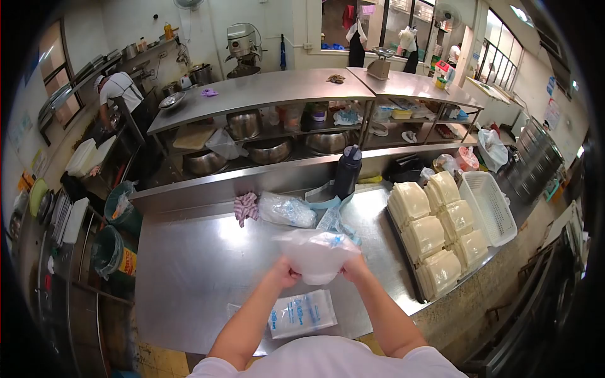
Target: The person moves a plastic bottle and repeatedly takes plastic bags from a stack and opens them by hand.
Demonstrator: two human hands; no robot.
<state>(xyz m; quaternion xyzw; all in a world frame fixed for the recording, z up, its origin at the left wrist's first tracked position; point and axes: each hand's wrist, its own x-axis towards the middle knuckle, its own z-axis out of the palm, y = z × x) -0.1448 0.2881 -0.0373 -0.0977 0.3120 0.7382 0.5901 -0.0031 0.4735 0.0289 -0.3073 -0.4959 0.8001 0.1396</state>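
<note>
A thin, whitish plastic bag [318, 255] with faint blue print is stretched out between my hands above the steel table. My left hand [285, 272] has its fingers closed on the bag's left side. On the opposite side my right hand [354, 267] grips it too, its fingers partly hidden by the plastic. Below, close to my body, lies a flat stack of printed plastic bags [302, 314] with blue lettering. Just beyond the held bag are a clear plastic bundle [287, 210] and some crumpled blue plastic [337, 220].
At the right, a dark tray [413, 268] carries several plastic-wrapped pale stacks [425, 238], beside a white perforated basket [488, 208]. A dark bottle [348, 173] and a striped cloth [246, 209] stand along the steel table's [183, 271] back. Another person [126, 94] bends at the far left.
</note>
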